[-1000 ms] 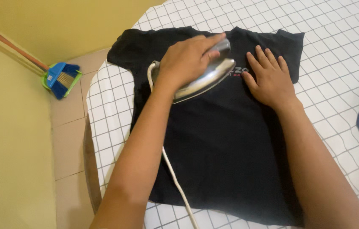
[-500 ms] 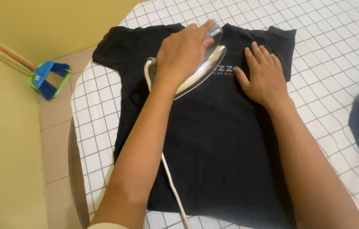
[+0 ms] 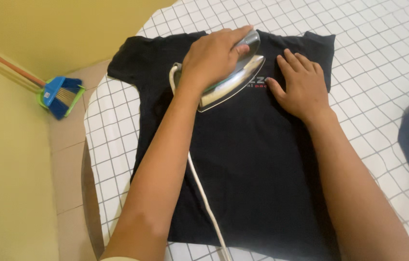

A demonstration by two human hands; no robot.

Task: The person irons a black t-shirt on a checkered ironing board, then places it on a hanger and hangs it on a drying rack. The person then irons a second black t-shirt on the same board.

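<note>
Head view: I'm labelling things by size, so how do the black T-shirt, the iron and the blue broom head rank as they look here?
1. Black T-shirt, by far the largest.
2. Iron, partly hidden under the left hand.
3. Blue broom head, smallest. It lies farther away on the floor, so its rank against the iron is unsure.

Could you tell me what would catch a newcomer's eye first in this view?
The left hand grips a shiny metal iron on the chest of a black T-shirt. The right hand lies flat on the shirt beside it. A white grid-patterned cloth lies underneath.
</note>
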